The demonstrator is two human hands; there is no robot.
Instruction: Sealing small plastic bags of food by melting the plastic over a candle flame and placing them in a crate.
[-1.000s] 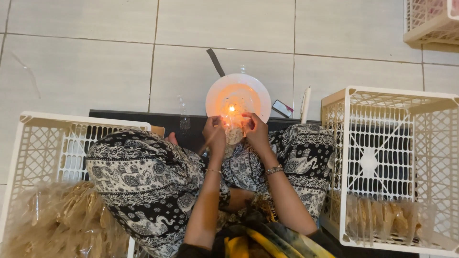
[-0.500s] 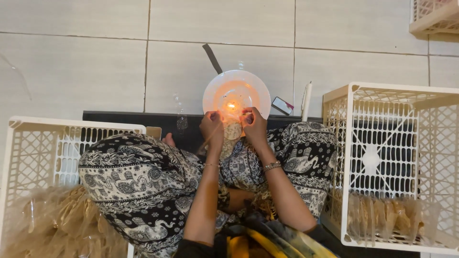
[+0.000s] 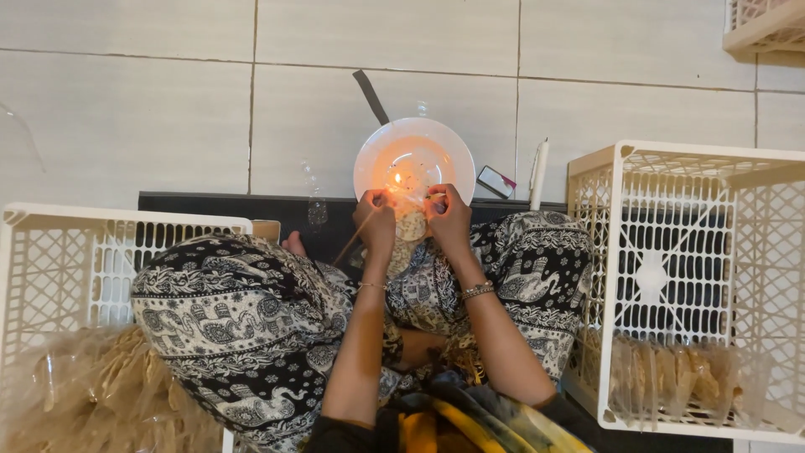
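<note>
Right, a small clear packet (image 3: 411, 226) of pale round crackers sits between both hands, just at the near rim of a white plate (image 3: 381, 155) where a little flame (image 3: 397, 178) burns. The left hand (image 3: 379, 226) is closed, pinching the packet's left edge, and a thin stick (image 3: 352, 239) slants down from it. The right hand (image 3: 449, 220) pinches the right edge. A white candle (image 3: 537, 174) stands just right of the plate. White crates flank the patterned knees: the left crate (image 3: 50, 252) holds loose bags, the right crate (image 3: 696, 285) packed rows.
</note>
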